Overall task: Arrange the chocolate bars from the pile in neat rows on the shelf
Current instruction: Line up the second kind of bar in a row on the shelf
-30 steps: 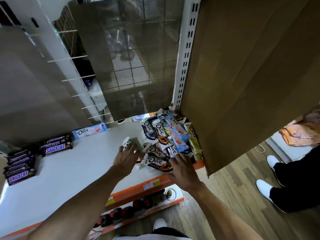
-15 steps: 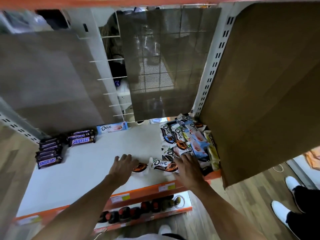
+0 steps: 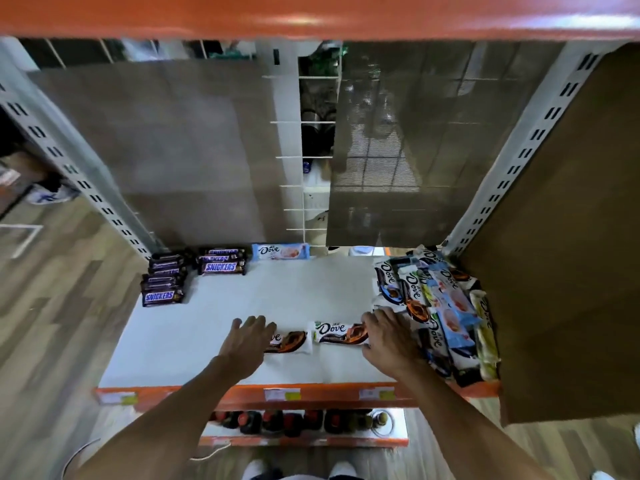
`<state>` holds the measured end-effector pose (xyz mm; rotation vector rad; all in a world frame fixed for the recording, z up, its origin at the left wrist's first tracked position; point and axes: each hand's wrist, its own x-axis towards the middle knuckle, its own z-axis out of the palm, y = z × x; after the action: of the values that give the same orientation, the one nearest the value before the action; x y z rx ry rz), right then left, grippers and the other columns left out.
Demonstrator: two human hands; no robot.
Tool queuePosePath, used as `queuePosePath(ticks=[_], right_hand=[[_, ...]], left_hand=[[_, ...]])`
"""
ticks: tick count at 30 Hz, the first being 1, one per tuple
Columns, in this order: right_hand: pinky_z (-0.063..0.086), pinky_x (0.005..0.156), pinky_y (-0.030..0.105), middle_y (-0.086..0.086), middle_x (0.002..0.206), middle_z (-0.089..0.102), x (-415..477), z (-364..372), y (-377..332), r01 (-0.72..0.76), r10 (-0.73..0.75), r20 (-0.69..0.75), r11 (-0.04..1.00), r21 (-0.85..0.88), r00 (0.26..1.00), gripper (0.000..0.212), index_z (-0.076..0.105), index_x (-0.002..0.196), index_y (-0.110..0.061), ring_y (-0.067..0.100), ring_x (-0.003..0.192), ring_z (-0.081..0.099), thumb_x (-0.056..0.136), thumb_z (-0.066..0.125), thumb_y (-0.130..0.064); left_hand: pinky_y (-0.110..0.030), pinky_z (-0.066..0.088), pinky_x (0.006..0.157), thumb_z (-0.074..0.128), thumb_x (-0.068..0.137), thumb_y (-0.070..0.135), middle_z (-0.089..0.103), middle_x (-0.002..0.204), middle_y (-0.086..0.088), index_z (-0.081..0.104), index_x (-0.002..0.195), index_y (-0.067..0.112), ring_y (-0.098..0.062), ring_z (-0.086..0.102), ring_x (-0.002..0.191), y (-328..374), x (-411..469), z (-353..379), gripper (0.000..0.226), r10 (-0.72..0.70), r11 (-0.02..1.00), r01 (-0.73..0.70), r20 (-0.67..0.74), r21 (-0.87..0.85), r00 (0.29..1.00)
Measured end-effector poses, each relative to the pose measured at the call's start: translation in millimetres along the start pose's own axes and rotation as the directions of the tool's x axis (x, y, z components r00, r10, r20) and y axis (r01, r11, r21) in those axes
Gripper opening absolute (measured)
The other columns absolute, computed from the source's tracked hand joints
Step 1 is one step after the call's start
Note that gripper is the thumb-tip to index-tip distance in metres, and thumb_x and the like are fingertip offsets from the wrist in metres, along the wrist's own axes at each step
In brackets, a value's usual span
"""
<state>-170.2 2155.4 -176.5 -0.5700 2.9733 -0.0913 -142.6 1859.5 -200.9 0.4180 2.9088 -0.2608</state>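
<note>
Two white-and-brown Dove bars lie end to end near the front of the white shelf [image 3: 214, 306]. My left hand [image 3: 247, 341] lies flat with spread fingers on the left end of the left bar [image 3: 289, 341]. My right hand [image 3: 389, 336] holds the right end of the right bar [image 3: 337, 332], fingers curled over it. A pile of mixed Dove bars [image 3: 436, 306] fills the shelf's right side. At the back lie a blue Dove bar [image 3: 280, 251] and rows of Snickers bars [image 3: 221, 261], with more Snickers [image 3: 164, 278] at the far left.
A cardboard sheet [image 3: 568, 237] stands against the shelf's right side beside the pile. An orange shelf edge [image 3: 311, 15] runs overhead. Bottles [image 3: 294, 420] stand on the lower shelf below the orange front rail [image 3: 242, 394]. Wire grid panels close the back.
The view has tilted up and shifted left, showing the whole shelf. Both hands drew two Dove bars out of the pile leftward onto the bare front area.
</note>
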Motion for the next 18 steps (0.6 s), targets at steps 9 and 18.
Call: queuePosePath(ticks=[9, 18], right_hand=[[0.04, 0.085, 0.041, 0.007, 0.1, 0.062, 46, 8, -20, -0.045, 0.046, 0.012, 0.998, -0.038, 0.999, 0.037, 0.059, 0.107, -0.014, 0.029, 0.103, 0.05, 0.074, 0.071, -0.025], [0.039, 0.083, 0.038, 0.005, 0.101, 0.063, 106, 15, -38, 0.075, -0.076, -0.078, 0.997, -0.01, 0.994, 0.037, 0.059, 0.106, -0.017, 0.026, 0.101, 0.051, 0.078, 0.072, -0.037]], left_hand=[[-0.038, 0.051, 0.058, 0.085, 0.044, 0.005, 0.06, 0.08, 0.0, 0.062, 0.089, 0.017, -0.02, 0.061, 0.069, -35, -6, 16, 0.052, 0.021, 0.994, -0.039, -0.168, -0.107, 0.986], [-0.04, 0.051, 0.07, 0.089, 0.051, 0.012, 0.062, 0.092, -0.003, 0.052, 0.103, 0.019, -0.024, 0.06, 0.084, -43, 8, 17, 0.064, 0.019, 0.983, -0.07, -0.279, -0.172, 0.96]])
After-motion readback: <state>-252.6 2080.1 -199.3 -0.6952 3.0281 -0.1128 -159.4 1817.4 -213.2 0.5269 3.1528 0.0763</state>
